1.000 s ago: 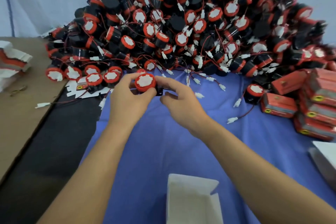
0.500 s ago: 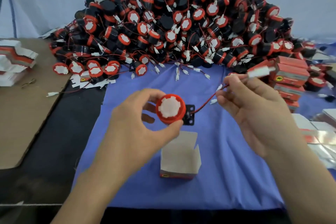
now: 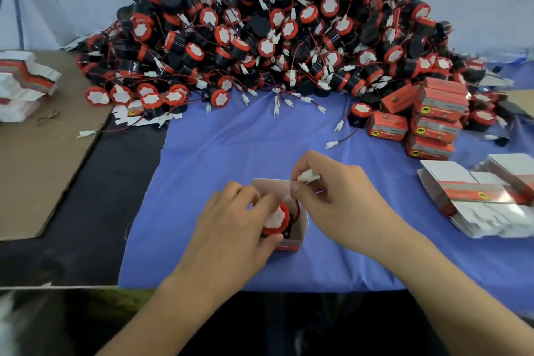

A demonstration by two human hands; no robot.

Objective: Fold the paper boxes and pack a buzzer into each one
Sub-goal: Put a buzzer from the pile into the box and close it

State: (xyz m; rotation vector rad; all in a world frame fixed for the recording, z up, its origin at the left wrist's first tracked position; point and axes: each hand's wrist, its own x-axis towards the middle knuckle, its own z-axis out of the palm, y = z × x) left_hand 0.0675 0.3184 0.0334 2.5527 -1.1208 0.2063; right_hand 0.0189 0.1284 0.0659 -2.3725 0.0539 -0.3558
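- Your left hand (image 3: 231, 222) grips the buzzer (image 3: 276, 220), which sits partly inside the open box (image 3: 271, 185).
- Your right hand (image 3: 338, 199), just right of the box, pinches the buzzer's white plug (image 3: 308, 176) above its far rim.
- Behind the box lies the buzzer heap (image 3: 274, 37); closed boxes (image 3: 433, 118) and flat blanks (image 3: 476, 196) lie to its right.

Blue cloth (image 3: 231, 147) and cardboard (image 3: 37, 176) cover black table (image 3: 95, 188).
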